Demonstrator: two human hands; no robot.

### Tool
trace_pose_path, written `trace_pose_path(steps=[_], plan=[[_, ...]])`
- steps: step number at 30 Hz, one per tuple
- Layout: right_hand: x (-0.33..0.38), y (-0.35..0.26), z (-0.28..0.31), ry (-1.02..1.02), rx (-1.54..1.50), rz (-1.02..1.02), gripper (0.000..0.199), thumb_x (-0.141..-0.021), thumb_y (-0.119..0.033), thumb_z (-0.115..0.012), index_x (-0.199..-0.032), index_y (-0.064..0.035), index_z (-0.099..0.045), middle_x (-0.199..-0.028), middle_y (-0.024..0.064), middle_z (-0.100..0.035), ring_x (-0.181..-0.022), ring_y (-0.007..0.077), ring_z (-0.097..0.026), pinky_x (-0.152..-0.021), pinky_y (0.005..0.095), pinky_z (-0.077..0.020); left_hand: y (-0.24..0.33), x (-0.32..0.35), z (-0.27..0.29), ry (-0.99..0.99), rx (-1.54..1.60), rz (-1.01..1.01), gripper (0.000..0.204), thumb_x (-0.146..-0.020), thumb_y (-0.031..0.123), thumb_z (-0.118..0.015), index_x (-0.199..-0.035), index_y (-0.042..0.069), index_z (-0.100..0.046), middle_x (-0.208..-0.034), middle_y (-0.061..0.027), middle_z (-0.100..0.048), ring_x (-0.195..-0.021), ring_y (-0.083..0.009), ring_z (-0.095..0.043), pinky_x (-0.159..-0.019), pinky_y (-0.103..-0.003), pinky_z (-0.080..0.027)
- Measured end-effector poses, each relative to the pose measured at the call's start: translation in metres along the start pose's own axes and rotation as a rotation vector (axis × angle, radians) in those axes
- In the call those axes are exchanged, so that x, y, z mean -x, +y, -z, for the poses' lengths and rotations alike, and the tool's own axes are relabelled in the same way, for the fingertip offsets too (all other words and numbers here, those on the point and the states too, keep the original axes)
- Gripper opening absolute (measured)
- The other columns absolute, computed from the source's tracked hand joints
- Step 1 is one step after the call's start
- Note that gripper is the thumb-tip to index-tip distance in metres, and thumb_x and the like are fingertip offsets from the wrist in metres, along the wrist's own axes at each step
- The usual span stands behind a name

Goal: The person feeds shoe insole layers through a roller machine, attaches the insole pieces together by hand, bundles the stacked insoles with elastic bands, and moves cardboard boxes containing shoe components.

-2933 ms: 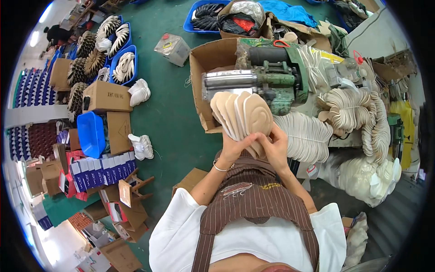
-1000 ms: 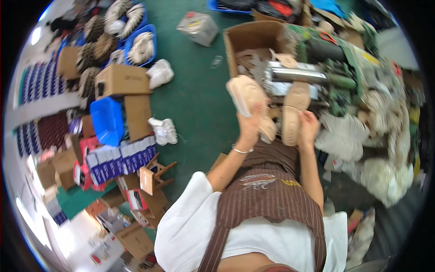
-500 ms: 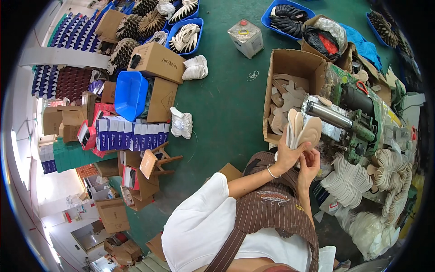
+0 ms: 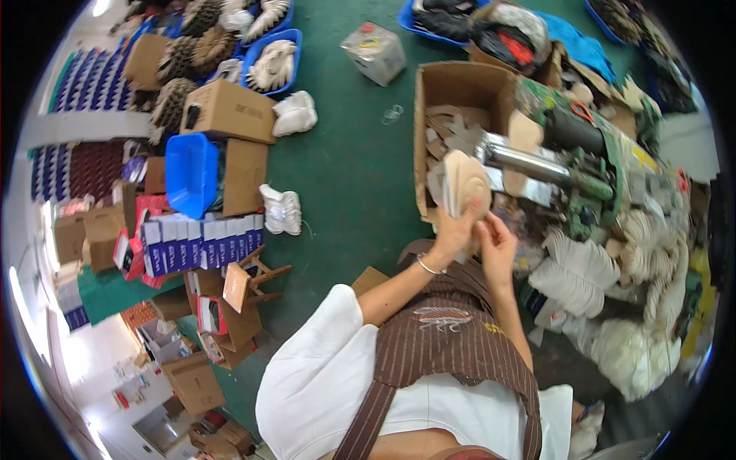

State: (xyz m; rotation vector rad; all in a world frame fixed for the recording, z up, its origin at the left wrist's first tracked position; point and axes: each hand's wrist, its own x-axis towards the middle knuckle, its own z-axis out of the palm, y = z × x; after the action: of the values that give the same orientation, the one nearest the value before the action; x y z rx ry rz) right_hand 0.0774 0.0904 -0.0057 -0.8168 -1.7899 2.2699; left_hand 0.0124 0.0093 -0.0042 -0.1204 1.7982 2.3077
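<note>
A fanned bundle of beige and white shoe insoles stands upright in my left hand, whose fingers are wrapped round its lower end. My right hand is close beside it, fingers curled and pinched near the bundle's lower edge; what they grip, if anything, is hidden. Just beyond my hands is a green machine with a shiny metal roller. One beige insole lies at this roller, showing on its far and near sides.
An open cardboard box with loose insole pieces adjoins the machine's left. Stacked white insoles lie to the right. Further left are a wooden stool, blue-and-white boxes and a blue tub. A square metal can stands on the green floor.
The view has shifted, so the surroundings sit further left. The held insoles have turned, their broad face showing more. An insole now shows on both sides of the roller, where only a small part showed before.
</note>
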Motion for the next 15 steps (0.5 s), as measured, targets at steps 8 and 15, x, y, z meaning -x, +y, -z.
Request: trace_pose_path(steps=[8, 15], plan=[[-0.051, 0.035, 0.060, 0.389, 0.050, 0.001, 0.013, -0.084, -0.006, -0.062, -0.092, 0.0040, -0.058, -0.075, -0.0013, -0.057, -0.067, 0.0039, -0.046, -0.059, 0.0200, -0.0387, 0.010, -0.007, 0.013, -0.110, 0.316, 0.386, 0.047, -0.091, 0.045, -0.048, -0.114, 0.004, -0.049, -0.096, -0.0094, -0.060, -0.081, -0.0165, -0.059, -0.069, -0.031, -0.051], [0.005, -0.003, -0.008, -0.008, 0.034, -0.024, 0.025, -0.084, -0.003, -0.062, -0.108, 0.0049, -0.060, -0.104, 0.0091, -0.062, -0.094, 0.0105, -0.057, -0.084, 0.0246, -0.0472, -0.009, 0.001, 0.011, -0.077, 0.219, 0.306, 0.050, -0.088, 0.045, -0.055, -0.114, 0.004, -0.048, -0.098, -0.0067, -0.057, -0.085, -0.0145, -0.057, -0.072, -0.030, -0.050]])
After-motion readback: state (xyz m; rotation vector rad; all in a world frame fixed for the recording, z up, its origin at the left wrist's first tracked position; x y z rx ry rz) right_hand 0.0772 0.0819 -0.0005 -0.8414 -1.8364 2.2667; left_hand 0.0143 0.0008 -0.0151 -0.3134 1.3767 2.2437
